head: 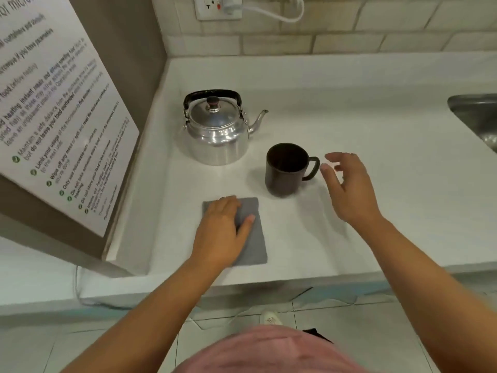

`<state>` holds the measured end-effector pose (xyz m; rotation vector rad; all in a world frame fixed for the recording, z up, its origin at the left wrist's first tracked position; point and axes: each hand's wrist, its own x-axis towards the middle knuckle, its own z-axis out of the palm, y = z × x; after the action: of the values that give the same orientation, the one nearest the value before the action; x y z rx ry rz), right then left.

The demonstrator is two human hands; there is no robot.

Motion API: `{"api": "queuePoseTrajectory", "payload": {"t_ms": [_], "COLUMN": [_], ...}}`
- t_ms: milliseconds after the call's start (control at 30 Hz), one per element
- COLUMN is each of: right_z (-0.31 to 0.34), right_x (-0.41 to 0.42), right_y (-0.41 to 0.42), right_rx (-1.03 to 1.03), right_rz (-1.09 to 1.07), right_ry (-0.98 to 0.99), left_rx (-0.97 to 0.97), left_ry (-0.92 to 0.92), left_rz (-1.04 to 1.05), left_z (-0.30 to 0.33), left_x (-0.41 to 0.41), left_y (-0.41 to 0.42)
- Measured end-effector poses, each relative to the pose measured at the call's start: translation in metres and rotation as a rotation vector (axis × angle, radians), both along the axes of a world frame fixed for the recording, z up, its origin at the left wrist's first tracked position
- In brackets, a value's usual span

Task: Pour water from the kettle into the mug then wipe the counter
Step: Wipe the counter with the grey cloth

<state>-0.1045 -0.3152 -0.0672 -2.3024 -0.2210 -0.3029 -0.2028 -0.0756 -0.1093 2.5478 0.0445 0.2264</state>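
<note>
A shiny metal kettle [217, 133] with a black handle stands on the white counter [363, 125], spout pointing right. A dark mug [286, 169] stands upright to its right front, handle facing right. My right hand [347, 187] hovers just right of the mug's handle, fingers apart, holding nothing and apart from the handle. A grey folded cloth [252, 238] lies flat near the counter's front edge. My left hand [223, 230] rests palm down on the cloth's left part, fingers spread flat, not gripping it.
A steel sink [478, 117] is set into the counter at the far right. A cabinet side with a printed notice [61, 103] walls off the left. A tiled wall with a socket [217, 6] and white cable runs behind.
</note>
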Motion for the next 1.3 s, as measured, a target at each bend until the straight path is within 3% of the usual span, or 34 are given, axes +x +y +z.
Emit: {"api": "queuePoseTrajectory", "payload": {"t_ms": [267, 400, 567, 700, 900, 1100, 1200, 1300], "right_z": [-0.050, -0.054, -0.057, -0.055, -0.055, -0.055, -0.053, -0.045], "right_x": [-0.047, -0.046, -0.044, -0.044, -0.042, -0.041, -0.038, -0.039], "right_y": [0.005, 0.003, 0.003, 0.002, 0.003, 0.001, -0.005, -0.018], "right_rx": [-0.512, -0.554, -0.600, -0.618, -0.644, -0.606, -0.484, -0.208], "right_rz": [0.170, 0.175, 0.197, 0.219, 0.231, 0.243, 0.282, 0.268], "right_ry": [0.163, 0.190, 0.214, 0.236, 0.260, 0.254, 0.263, 0.272], "left_rx": [0.284, 0.373, 0.352, 0.374, 0.385, 0.350, 0.311, 0.252], "left_ry": [0.142, 0.144, 0.151, 0.089, 0.220, 0.155, 0.141, 0.131], "left_rz": [-0.088, -0.053, -0.075, -0.282, -0.002, 0.014, -0.092, -0.234], "left_z": [-0.021, -0.017, -0.008, -0.013, -0.009, -0.014, -0.012, -0.008], "left_x": [0.008, 0.037, 0.071, 0.044, 0.073, 0.008, -0.029, -0.023], "left_y": [0.003, 0.014, -0.004, 0.008, 0.005, -0.027, -0.061, -0.103]}}
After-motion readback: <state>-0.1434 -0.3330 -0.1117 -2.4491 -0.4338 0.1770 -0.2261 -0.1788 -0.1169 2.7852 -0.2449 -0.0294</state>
